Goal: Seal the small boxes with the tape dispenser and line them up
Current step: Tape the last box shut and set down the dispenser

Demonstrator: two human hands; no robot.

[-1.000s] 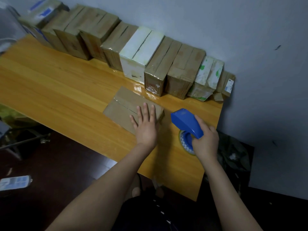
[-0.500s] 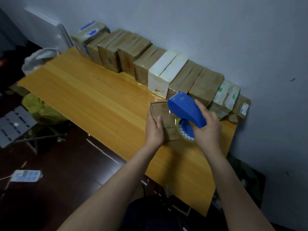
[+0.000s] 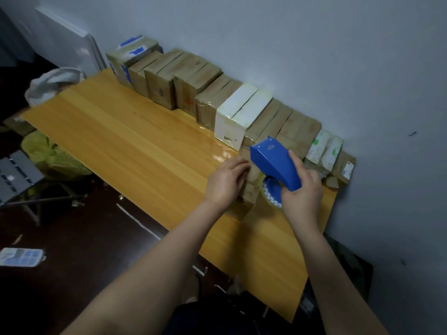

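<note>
A small box (image 3: pixel 250 189) of brown cardboard sits near the right end of the bench (image 3: pixel 121 141), between the person's two hands and just in front of the row of boxes (image 3: pixel 183 85) lined up along the wall (image 3: pixel 290 44). The left hand (image 3: pixel 226 182) grips the box from its left side, fingers curled over the near face. The right hand (image 3: pixel 302 197) is wrapped round the handle of a blue tape dispenser (image 3: pixel 273 163), whose nose points up and away over the box while its roll of tape (image 3: pixel 272 193) lies against the box's right side. As far as it shows, the box's long axis runs from the person toward the wall. Hand and dispenser cover much of it, and it cannot be told whether it rests on the bench or is lifted. The box lies to the left of the dispenser, and the left hand is the nearer one, already on it. The step in hand looks to be laying tape along the box, so the pull would follow that axis. The row, with a white box (image 3: pixel 238 117) in its middle, reaches the bench's far right corner.
</note>
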